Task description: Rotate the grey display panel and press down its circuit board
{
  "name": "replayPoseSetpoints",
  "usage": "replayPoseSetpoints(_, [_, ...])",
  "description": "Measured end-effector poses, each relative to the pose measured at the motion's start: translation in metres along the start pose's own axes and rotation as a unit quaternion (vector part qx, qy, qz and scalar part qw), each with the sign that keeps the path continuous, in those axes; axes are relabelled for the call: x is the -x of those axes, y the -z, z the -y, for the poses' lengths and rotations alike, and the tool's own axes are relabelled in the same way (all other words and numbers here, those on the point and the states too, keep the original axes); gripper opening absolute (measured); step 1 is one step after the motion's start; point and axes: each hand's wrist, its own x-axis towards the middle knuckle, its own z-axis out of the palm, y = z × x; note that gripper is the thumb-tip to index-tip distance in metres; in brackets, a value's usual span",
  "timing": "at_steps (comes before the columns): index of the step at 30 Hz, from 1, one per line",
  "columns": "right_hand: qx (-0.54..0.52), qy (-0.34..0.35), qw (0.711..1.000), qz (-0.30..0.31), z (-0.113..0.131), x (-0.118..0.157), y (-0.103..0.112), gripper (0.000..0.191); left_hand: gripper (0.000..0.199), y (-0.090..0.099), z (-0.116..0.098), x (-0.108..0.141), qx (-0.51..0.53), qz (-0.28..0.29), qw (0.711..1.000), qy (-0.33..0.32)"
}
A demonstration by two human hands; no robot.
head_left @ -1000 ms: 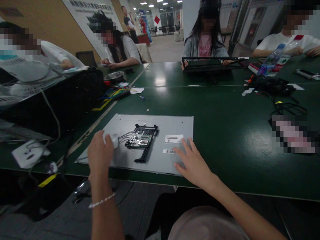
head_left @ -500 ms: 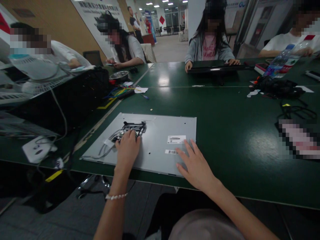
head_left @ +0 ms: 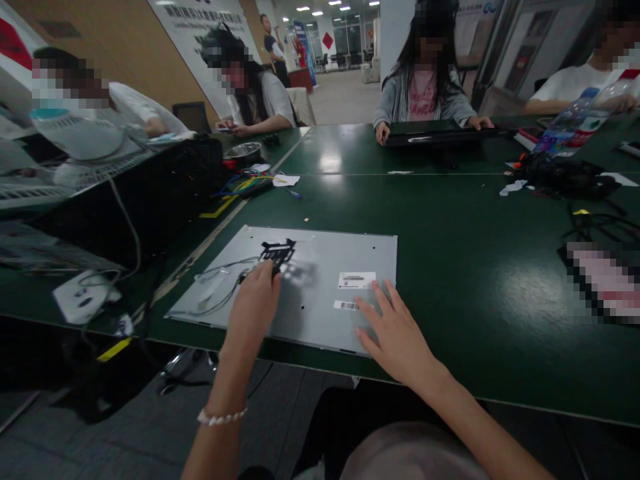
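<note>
A flat grey display panel (head_left: 320,320) lies back side up on the green table, with two white labels at its right. My left hand (head_left: 257,293) is closed on a black bracket (head_left: 281,252), which is tilted up off the panel and throws a shadow on it. The hand hides the near part of the bracket. Thin grey cables (head_left: 220,303) run from beside this hand over the panel's left part. Fingers spread, my right hand (head_left: 397,333) rests on the panel's lower right edge, close to the labels.
A large black case (head_left: 125,213) and a white adapter box (head_left: 85,295) with cords stand at the left. Loose wires and a metal bowl (head_left: 243,151) lie behind. Across the table a person holds a dark screen (head_left: 425,139). A phone (head_left: 607,277) and bottles are at the right.
My left hand has raised and tilted the bracket, which lay flatter on the panel before. My right hand has stayed in its place at the panel's edge.
</note>
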Motion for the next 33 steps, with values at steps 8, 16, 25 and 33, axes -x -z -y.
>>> replayPoseSetpoints(8, [0.000,-0.002,1.000,0.004,0.004,0.000,-0.001,0.053,0.043,-0.012,-0.020,0.025,0.011,-0.010,0.998,-0.062])
replayPoseSetpoints(16, [0.002,0.004,1.000,0.003,0.006,0.002,-0.001,0.052,0.049,0.030,0.057,0.001,-0.107,-0.020,0.979,0.171])
replayPoseSetpoints(25, [-0.002,0.003,1.000,0.001,0.008,-0.001,0.000,0.052,0.036,0.028,0.081,-0.022,-0.198,0.136,0.959,0.150])
replayPoseSetpoints(33, [-0.003,-0.005,1.000,0.005,0.008,-0.005,0.001,0.052,0.054,0.097,0.078,-0.039,-0.288,-0.056,0.940,0.175])
